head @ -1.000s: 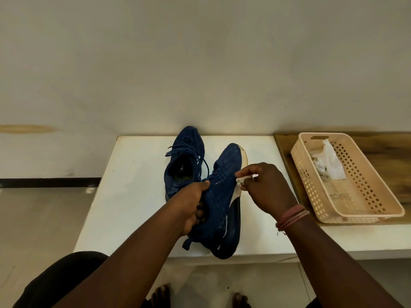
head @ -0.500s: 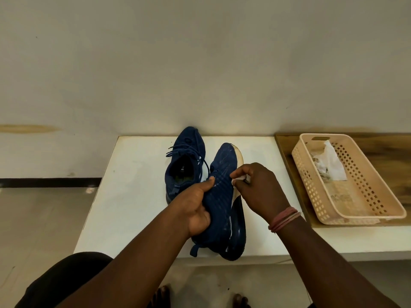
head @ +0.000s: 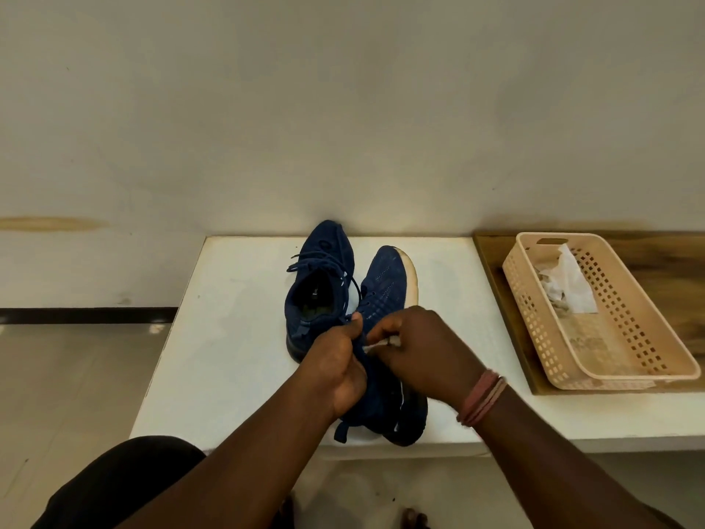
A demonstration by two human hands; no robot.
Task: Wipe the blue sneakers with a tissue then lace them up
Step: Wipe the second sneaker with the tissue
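A seated person bends over a white table (head: 229, 337) and works on a pair of blue sneakers; at far left a dark-clothed knee (head: 126, 479) shows below the table's near edge. The laced sneaker (head: 316, 292) sits upright on the table with its opening facing up and its loose lace ends draped toward the right, just beyond the thumb of the left hand (head: 335, 372). That hand has its fingers curled round the ankle end of the second sneaker (head: 385, 288), thumb pointing up along the upper, and holds the shoe tipped on its side so that the white edge of the sole faces right and the toe points away toward the wall. Directly to the right of those fingers, the right hand (head: 423, 349) pinches a small wad of white tissue (head: 381, 343) between curled fingertips and thumb, pressed against the sneaker's upper; pink bands (head: 482, 400) circle its wrist. Well off to the right of both hands, a beige perforated basket (head: 625, 349) rests on a wooden board (head: 503, 299) beside the table and holds a crumpled white tissue sheet (head: 568, 284) at its far end
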